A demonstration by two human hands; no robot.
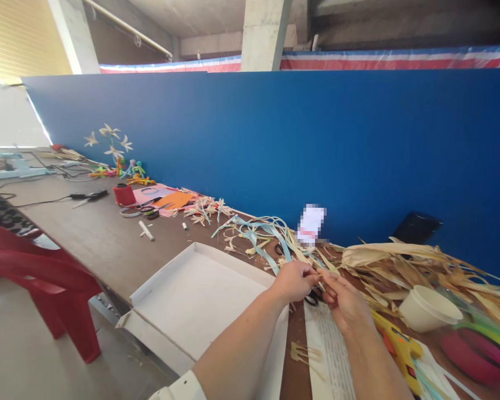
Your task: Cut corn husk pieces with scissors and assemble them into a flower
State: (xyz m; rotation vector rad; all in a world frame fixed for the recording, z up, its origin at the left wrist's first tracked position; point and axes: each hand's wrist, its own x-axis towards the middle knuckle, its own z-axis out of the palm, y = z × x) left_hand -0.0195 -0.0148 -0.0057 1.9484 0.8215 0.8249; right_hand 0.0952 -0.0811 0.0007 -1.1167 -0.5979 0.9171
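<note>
My left hand (295,282) and my right hand (342,295) meet fingertip to fingertip over the table, both closed in a pinch. Between them is something small and pale, mostly hidden by the fingers; its kind cannot be made out. Just below the fingers lie black scissor handles (312,298), partly covered. Light-blue and cream ribbons (270,230) curl beyond my left hand. Under my right wrist is a printed sheet of paper (327,344), with a small pale husk piece (303,352) beside it. My left forearm crosses a white box lid (216,294).
Dried corn husks (383,258), a cream cup (431,308) and a yellow glue gun (400,344) lie on the right. Leftward are husk flowers (208,208), orange paper (174,200), red thread (124,194) and a red chair (45,283). A blue partition (241,139) stands behind.
</note>
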